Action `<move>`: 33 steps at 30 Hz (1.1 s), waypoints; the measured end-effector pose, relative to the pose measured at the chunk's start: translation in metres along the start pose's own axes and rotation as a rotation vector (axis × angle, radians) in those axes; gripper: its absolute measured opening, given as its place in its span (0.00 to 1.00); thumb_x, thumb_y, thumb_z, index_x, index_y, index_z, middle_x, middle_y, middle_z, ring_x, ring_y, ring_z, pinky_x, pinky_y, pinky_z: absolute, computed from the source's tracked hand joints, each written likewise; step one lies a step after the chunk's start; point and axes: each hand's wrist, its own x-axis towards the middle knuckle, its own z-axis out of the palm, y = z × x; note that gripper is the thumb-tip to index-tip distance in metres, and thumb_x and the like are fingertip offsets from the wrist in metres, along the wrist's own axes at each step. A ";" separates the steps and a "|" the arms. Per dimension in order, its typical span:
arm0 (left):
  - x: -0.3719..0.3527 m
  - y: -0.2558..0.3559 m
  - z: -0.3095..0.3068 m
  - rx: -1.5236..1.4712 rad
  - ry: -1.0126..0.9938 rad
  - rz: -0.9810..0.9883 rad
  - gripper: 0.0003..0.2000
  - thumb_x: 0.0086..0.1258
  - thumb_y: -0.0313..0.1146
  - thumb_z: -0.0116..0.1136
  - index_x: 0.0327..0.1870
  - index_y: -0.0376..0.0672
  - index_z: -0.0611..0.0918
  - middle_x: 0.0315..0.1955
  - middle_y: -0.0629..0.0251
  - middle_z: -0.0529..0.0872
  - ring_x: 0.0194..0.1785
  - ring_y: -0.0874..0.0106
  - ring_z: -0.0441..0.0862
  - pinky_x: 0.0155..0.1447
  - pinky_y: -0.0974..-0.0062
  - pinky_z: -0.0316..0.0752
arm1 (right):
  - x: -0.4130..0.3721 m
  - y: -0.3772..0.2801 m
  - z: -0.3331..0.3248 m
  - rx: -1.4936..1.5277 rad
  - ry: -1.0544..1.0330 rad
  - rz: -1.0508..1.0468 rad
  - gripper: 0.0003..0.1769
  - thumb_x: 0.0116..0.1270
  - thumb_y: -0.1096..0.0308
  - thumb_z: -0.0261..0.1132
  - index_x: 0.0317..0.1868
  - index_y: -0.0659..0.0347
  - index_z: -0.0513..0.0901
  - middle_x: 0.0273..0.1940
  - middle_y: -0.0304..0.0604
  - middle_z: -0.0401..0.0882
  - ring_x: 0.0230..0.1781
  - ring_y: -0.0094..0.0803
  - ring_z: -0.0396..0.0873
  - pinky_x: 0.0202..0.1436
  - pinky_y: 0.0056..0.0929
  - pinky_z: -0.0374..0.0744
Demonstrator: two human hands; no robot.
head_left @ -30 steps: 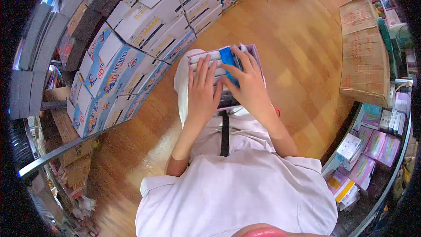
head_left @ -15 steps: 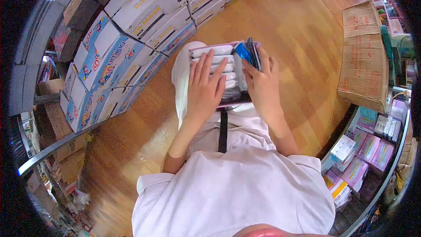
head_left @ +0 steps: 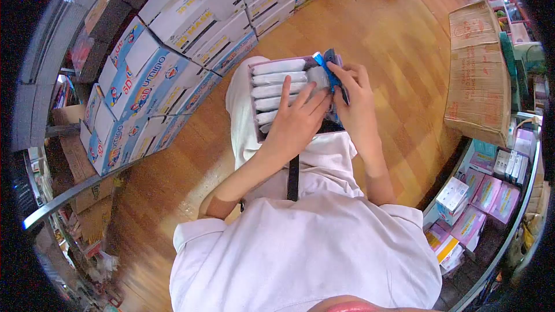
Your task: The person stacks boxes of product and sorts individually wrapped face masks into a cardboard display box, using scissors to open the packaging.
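head view: a moment back my left hand [head_left: 298, 124] lay flat over the white packets [head_left: 274, 79] on the 9 o'clock side of the purple box [head_left: 252, 99] on my lap; now it has slid toward 3 o'clock, so the row of packets lies uncovered, stacked one above the other against the box's left wall; my right hand [head_left: 358, 104] has brought the blue packet [head_left: 321, 68] from above the box down to its right wall, at 1 o'clock from my left hand; i judge the sorting inside the box is part-way, the white row settled and the blue packet not yet let go.

my left hand is loosely spread, palm down, fingertips [head_left: 317, 99] reaching across the lower packets until they touch my right hand; it grips nothing. my right hand is curled, thumb and fingers pinching the blue packet with a dark flat piece beside it that i cannot make out; the packet stands on edge, tilted, just inside the right wall.

printed cartons [head_left: 144, 81] are stacked at 10 o'clock on the wooden floor [head_left: 393, 40]; a brown cardboard carton [head_left: 477, 75] lies at 2 o'clock.
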 end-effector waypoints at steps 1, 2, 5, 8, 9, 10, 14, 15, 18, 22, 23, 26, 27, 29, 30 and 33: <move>-0.002 0.003 0.000 0.022 0.003 -0.016 0.19 0.61 0.31 0.60 0.55 0.41 0.80 0.57 0.67 0.76 0.67 0.65 0.67 0.76 0.39 0.44 | 0.000 -0.001 -0.001 0.024 -0.028 -0.003 0.24 0.56 0.82 0.61 0.55 0.57 0.81 0.56 0.51 0.72 0.49 0.50 0.77 0.53 0.40 0.77; -0.003 0.003 0.000 0.036 0.007 -0.036 0.19 0.61 0.31 0.60 0.54 0.41 0.80 0.57 0.67 0.76 0.67 0.64 0.67 0.76 0.39 0.44 | 0.000 0.004 -0.002 -0.069 -0.051 -0.064 0.25 0.56 0.82 0.61 0.55 0.56 0.82 0.57 0.51 0.71 0.51 0.50 0.76 0.55 0.41 0.76; -0.010 0.002 0.002 0.073 0.016 -0.078 0.18 0.62 0.32 0.59 0.54 0.41 0.80 0.56 0.66 0.76 0.67 0.64 0.66 0.75 0.38 0.43 | 0.001 0.016 -0.003 -0.252 -0.098 -0.209 0.26 0.54 0.81 0.62 0.55 0.53 0.82 0.60 0.50 0.69 0.57 0.51 0.71 0.60 0.45 0.72; -0.012 0.000 0.000 0.081 0.007 -0.057 0.17 0.63 0.32 0.59 0.53 0.40 0.81 0.57 0.65 0.77 0.69 0.64 0.65 0.75 0.37 0.42 | 0.005 0.010 -0.003 -0.256 -0.091 -0.289 0.26 0.55 0.78 0.64 0.56 0.52 0.81 0.62 0.50 0.68 0.61 0.53 0.67 0.64 0.47 0.68; -0.012 -0.001 -0.001 0.080 -0.002 -0.038 0.17 0.63 0.33 0.59 0.53 0.40 0.81 0.57 0.65 0.77 0.70 0.63 0.64 0.75 0.36 0.42 | 0.009 0.001 -0.005 -0.261 -0.082 -0.332 0.26 0.55 0.77 0.65 0.56 0.52 0.81 0.62 0.50 0.67 0.62 0.54 0.66 0.65 0.48 0.68; -0.011 -0.002 -0.001 0.079 -0.011 -0.021 0.17 0.63 0.34 0.59 0.52 0.40 0.81 0.58 0.65 0.77 0.70 0.63 0.64 0.75 0.36 0.41 | 0.012 -0.004 -0.007 -0.266 -0.074 -0.376 0.25 0.56 0.76 0.65 0.57 0.51 0.81 0.63 0.51 0.67 0.63 0.54 0.66 0.65 0.48 0.67; -0.012 -0.002 0.002 0.058 0.014 -0.028 0.15 0.65 0.36 0.58 0.49 0.40 0.83 0.58 0.64 0.77 0.72 0.63 0.62 0.75 0.36 0.40 | 0.022 0.002 -0.010 -0.284 -0.141 -0.378 0.28 0.56 0.74 0.66 0.60 0.50 0.78 0.62 0.51 0.67 0.64 0.56 0.64 0.68 0.50 0.65; -0.011 -0.001 0.002 0.056 0.026 -0.028 0.14 0.66 0.36 0.57 0.49 0.41 0.83 0.58 0.64 0.78 0.72 0.62 0.63 0.75 0.36 0.40 | 0.025 0.004 -0.012 -0.293 -0.143 -0.364 0.29 0.56 0.75 0.66 0.61 0.50 0.77 0.62 0.51 0.67 0.64 0.56 0.64 0.68 0.50 0.66; -0.009 -0.002 0.003 0.041 -0.009 -0.036 0.14 0.66 0.38 0.57 0.47 0.40 0.83 0.59 0.63 0.77 0.72 0.62 0.62 0.76 0.37 0.40 | 0.026 0.006 -0.017 -0.176 -0.188 -0.249 0.31 0.56 0.77 0.65 0.63 0.53 0.74 0.63 0.52 0.66 0.63 0.55 0.65 0.67 0.48 0.67; 0.009 0.001 -0.004 0.087 -0.144 -0.046 0.16 0.65 0.40 0.59 0.46 0.37 0.82 0.61 0.59 0.75 0.73 0.61 0.60 0.77 0.42 0.40 | 0.017 -0.004 -0.017 -0.174 -0.175 -0.222 0.31 0.56 0.82 0.61 0.63 0.58 0.72 0.62 0.52 0.66 0.61 0.52 0.68 0.65 0.44 0.69; 0.013 -0.001 -0.005 0.085 -0.142 -0.039 0.18 0.65 0.41 0.59 0.49 0.37 0.81 0.61 0.57 0.74 0.73 0.60 0.59 0.77 0.42 0.39 | 0.016 -0.002 -0.016 -0.180 -0.164 -0.216 0.31 0.55 0.82 0.60 0.62 0.58 0.73 0.62 0.52 0.67 0.60 0.52 0.69 0.65 0.44 0.70; 0.023 -0.006 -0.003 0.132 -0.164 -0.007 0.24 0.62 0.44 0.61 0.53 0.34 0.79 0.62 0.53 0.72 0.74 0.58 0.57 0.77 0.42 0.37 | 0.012 0.005 -0.015 -0.170 -0.131 -0.193 0.31 0.55 0.84 0.59 0.61 0.59 0.73 0.61 0.52 0.68 0.59 0.51 0.70 0.64 0.44 0.70; 0.024 -0.008 0.000 0.183 -0.188 0.003 0.26 0.60 0.44 0.63 0.54 0.34 0.78 0.62 0.52 0.72 0.75 0.58 0.56 0.77 0.42 0.37 | 0.013 0.005 -0.016 -0.146 -0.127 -0.185 0.31 0.54 0.84 0.58 0.61 0.59 0.73 0.61 0.52 0.68 0.59 0.50 0.70 0.64 0.44 0.70; 0.027 -0.008 0.002 0.253 -0.221 0.002 0.29 0.56 0.45 0.65 0.54 0.33 0.77 0.63 0.52 0.71 0.75 0.59 0.55 0.77 0.42 0.37 | 0.013 0.008 -0.016 -0.116 -0.127 -0.178 0.31 0.54 0.85 0.57 0.61 0.59 0.73 0.60 0.53 0.69 0.59 0.50 0.71 0.64 0.44 0.71; 0.029 -0.006 0.001 0.271 -0.230 -0.009 0.31 0.54 0.46 0.66 0.55 0.33 0.77 0.63 0.52 0.70 0.75 0.59 0.55 0.77 0.43 0.37 | 0.014 0.010 -0.015 -0.111 -0.131 -0.179 0.31 0.53 0.85 0.56 0.61 0.60 0.73 0.60 0.53 0.69 0.59 0.51 0.70 0.64 0.44 0.71; 0.037 -0.008 0.001 0.313 -0.314 -0.045 0.35 0.50 0.49 0.67 0.57 0.33 0.76 0.64 0.53 0.70 0.74 0.58 0.57 0.77 0.44 0.37 | 0.014 0.012 -0.013 -0.114 -0.116 -0.206 0.31 0.53 0.85 0.55 0.61 0.61 0.73 0.59 0.54 0.70 0.59 0.51 0.71 0.63 0.44 0.71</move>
